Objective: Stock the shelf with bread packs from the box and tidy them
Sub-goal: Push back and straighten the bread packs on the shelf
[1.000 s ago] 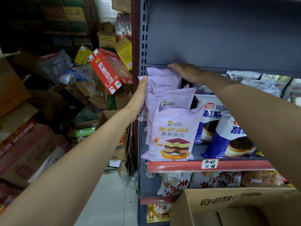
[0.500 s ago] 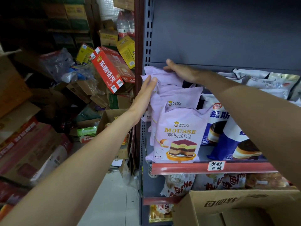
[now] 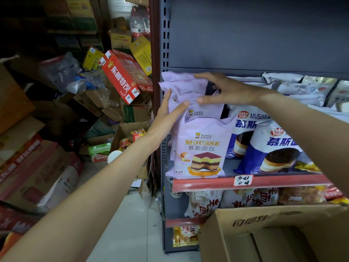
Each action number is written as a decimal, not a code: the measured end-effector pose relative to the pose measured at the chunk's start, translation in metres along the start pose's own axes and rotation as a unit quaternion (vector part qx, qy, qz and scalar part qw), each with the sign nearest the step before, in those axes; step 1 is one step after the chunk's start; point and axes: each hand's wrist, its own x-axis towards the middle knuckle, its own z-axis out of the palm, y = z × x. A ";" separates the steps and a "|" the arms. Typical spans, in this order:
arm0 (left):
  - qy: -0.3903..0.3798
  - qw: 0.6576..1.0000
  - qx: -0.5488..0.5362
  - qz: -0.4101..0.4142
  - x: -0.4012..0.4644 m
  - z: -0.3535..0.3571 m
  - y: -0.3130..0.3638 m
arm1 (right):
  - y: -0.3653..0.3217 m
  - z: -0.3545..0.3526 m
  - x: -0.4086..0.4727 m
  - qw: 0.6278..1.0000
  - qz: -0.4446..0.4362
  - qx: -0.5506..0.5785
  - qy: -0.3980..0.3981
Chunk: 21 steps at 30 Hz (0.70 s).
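A row of lilac mousse bread packs [image 3: 198,148] was seen standing at the left end of the shelf [image 3: 245,183], the rear ones leaning against the grey upright. The left hand [image 3: 168,114] was laid flat against the left side of the row, its fingers [image 3: 166,99] straight and held together, the thumb resting on a pack's front. The right hand [image 3: 224,89] was placed over the tops of the rear packs, fingers loosely spread, thumb stretched leftward. Blue-and-white packs [image 3: 268,146] were stood just beside them. An open cardboard box [image 3: 264,224] was seen below, at the lower right.
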 end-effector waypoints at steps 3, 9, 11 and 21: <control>0.009 1.000 -0.023 -0.008 0.000 0.005 -0.002 | 0.003 0.007 0.005 0.999 0.034 0.031 -0.029; 0.008 0.999 -0.046 -0.005 -0.001 0.005 -0.006 | 0.005 0.007 0.007 0.998 0.018 0.049 -0.028; 0.004 0.999 -0.044 0.009 0.000 0.004 -0.008 | 0.007 0.008 0.008 0.998 0.013 0.050 -0.032; 0.036 0.998 -0.045 -0.003 -0.005 0.000 -0.008 | 0.002 0.003 0.001 0.998 -0.012 -0.055 0.039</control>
